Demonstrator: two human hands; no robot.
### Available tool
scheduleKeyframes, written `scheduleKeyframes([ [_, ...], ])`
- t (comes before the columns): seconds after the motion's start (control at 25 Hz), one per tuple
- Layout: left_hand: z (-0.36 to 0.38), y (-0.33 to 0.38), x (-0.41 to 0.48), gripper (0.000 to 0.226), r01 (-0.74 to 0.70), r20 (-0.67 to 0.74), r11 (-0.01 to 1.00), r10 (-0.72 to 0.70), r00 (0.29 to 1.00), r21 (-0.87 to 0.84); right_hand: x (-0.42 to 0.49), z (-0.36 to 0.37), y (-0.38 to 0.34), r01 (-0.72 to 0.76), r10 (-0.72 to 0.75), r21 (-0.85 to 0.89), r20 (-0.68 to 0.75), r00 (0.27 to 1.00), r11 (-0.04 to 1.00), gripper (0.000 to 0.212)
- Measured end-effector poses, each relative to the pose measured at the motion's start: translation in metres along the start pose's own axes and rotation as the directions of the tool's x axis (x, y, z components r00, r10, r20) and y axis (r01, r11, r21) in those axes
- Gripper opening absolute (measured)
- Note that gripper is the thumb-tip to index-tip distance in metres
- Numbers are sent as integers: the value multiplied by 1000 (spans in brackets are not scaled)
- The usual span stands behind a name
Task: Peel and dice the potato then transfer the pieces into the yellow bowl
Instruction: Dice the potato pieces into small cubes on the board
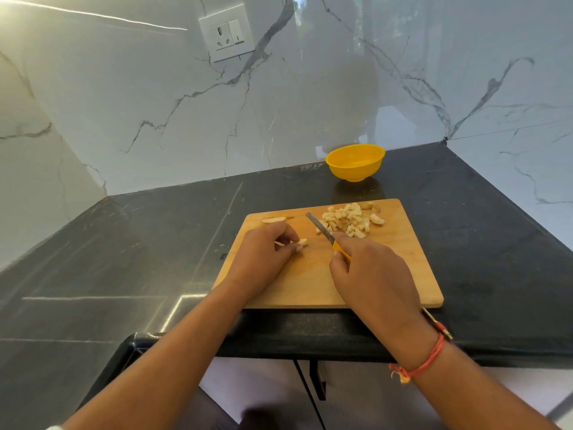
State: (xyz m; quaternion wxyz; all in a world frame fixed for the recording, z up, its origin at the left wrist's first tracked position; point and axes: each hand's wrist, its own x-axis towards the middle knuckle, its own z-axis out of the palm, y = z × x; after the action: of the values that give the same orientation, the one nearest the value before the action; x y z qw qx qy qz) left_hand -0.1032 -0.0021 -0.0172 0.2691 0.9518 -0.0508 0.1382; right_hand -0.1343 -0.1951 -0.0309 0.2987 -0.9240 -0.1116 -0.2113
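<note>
Across the dark stone table (124, 259), backed by white veined wall panels (139, 88), a wooden cutting board (403, 274) lies near the front edge. Both hands work over it.

The right hand (372, 274) is wrapped around the yellow handle of a knife (321, 228), whose blade points away and to the left. The left hand (263, 252) is curled, its fingertips pinching a small peeled potato piece (302, 242) against the board.

The yellow bowl (353, 172) stands upright beyond the board's far edge, apart from it and on the right hand's side. No pieces show inside it.

A heap of diced pieces (350, 220) sits at the board's far right, and one uncut strip (274, 220) lies at its far left corner.

The next cut, as I judge it, turns on this: the pinched piece lies just left of the blade, between the two hands. Its long axis runs roughly across the board, so the blade would cross it. The left fingertips sit close to that line, so they are at risk.

No brand or readable writing shows anywhere, and the wall socket (226, 32) bears none either.
</note>
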Motion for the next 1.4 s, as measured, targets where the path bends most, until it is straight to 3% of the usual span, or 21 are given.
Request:
scheduleKeyframes([
  [0.52, 12, 11, 10, 28, 71, -58, 978, -84, 995, -197, -1, 1, -1, 24, -24, -4, -8, 1000, 1000, 43],
  [0.8, 17, 8, 5, 24, 60, -121, 976, -87, 989, -210, 1, -4, -1, 55, -55, 3, 72, 996, 998, 40],
  [1.4, 18, 2, 9, 24, 89, -108, 967, -117, 987, -238, 19, -2, -12, 113, -88, -96, 237, 968, 989, 40],
])
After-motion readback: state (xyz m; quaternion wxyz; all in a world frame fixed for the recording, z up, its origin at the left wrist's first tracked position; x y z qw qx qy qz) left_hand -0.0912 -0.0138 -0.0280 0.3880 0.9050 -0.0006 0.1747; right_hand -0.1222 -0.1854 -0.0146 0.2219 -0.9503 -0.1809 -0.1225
